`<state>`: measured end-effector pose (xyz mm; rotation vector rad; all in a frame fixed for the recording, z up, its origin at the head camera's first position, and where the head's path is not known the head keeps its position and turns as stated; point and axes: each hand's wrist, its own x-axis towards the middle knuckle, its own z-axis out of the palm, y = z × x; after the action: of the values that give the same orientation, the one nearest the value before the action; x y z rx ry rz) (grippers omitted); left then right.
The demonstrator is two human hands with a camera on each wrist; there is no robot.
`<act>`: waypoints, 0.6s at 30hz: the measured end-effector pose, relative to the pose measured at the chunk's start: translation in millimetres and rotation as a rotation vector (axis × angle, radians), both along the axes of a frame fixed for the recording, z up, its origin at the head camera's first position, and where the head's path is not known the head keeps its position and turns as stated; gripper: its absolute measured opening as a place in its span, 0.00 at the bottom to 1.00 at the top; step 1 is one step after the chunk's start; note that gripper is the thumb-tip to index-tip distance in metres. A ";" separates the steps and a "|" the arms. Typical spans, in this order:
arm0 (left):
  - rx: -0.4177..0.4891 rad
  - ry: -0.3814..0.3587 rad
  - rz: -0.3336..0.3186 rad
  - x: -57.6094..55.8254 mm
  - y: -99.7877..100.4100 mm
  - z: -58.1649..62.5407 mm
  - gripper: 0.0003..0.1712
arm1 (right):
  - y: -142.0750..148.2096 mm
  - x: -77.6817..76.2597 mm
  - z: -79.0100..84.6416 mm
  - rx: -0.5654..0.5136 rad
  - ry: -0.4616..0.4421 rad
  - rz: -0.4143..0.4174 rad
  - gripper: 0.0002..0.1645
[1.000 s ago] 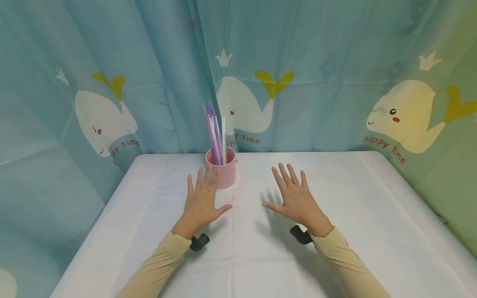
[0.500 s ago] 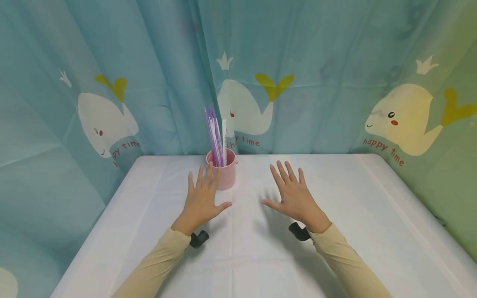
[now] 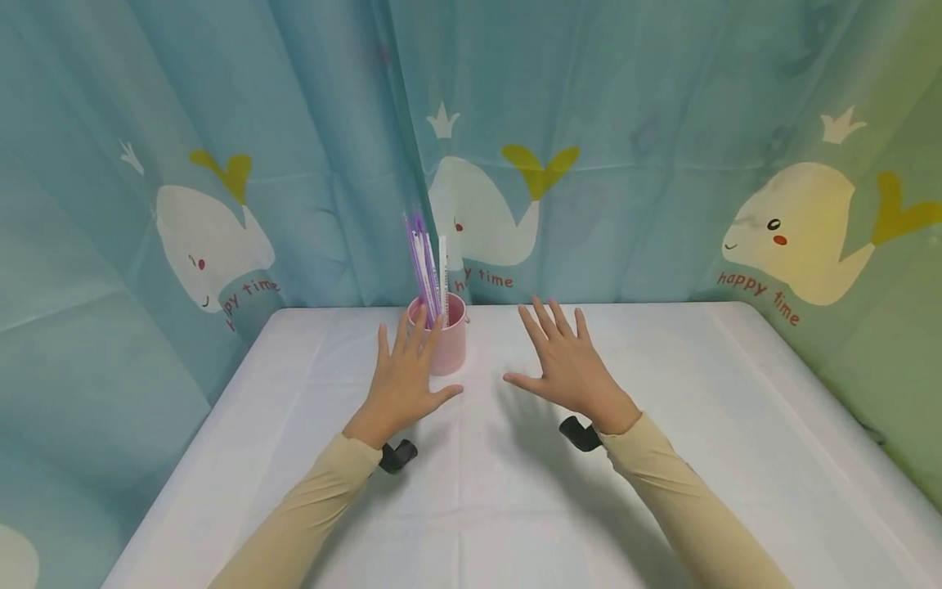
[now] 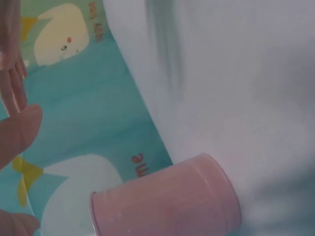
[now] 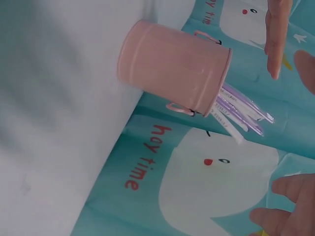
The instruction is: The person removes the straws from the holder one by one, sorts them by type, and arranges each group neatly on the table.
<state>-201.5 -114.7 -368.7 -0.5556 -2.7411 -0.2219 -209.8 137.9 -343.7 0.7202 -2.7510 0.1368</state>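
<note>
A pink metal bucket with small side handles stands near the table's back edge. Several slim purple and white packets or pens lean upright in it; their kind is too small to tell. My left hand is held above the table with fingers spread, its fingertips overlapping the bucket's front in the head view. To the right of the bucket, my right hand hovers palm down, fingers also spread. Neither hand holds anything. The right wrist view shows the bucket's side and its handle.
A white cloth covers the table. Behind and beside it hangs a blue-green curtain printed with white whales and lettering. A black wrist mount sits under the left wrist, and a second black mount under the right.
Both hands have moved slightly forward over the table, the right one also a little to the left. The bucket stays in its place.
</note>
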 end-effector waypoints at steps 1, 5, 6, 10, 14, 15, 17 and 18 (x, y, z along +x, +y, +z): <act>0.002 0.005 -0.003 -1.1 0.2 1.0 0.58 | -1.3 -1.7 1.8 -0.001 -0.002 0.002 0.58; 0.003 0.025 -0.009 -7.2 0.1 3.4 0.57 | -5.4 -9.0 8.3 -0.003 -0.016 0.001 0.57; 0.005 0.027 -0.010 -8.7 -0.3 4.0 0.57 | -6.5 -10.7 9.8 -0.005 -0.024 0.001 0.57; 0.010 0.003 0.004 -16.4 -3.3 4.5 0.56 | -10.1 -18.3 12.9 -0.017 -0.049 0.003 0.56; 0.019 -0.045 0.038 -25.6 -8.5 4.4 0.57 | -13.5 -25.9 13.2 -0.034 -0.061 0.006 0.56; 0.028 -0.051 0.045 -27.8 -10.1 4.4 0.57 | -14.4 -27.5 13.3 -0.040 -0.066 0.005 0.56; 0.055 -0.058 0.052 -32.3 -13.4 3.7 0.58 | -16.1 -31.7 13.0 -0.046 -0.078 0.004 0.55; 0.079 -0.062 0.050 -33.8 -14.9 4.1 0.57 | -16.9 -34.1 12.9 -0.048 -0.080 0.005 0.55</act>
<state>-235.3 -129.7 -364.6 -0.4666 -2.7883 -0.3388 -243.9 121.0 -330.8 0.7240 -2.8110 0.2373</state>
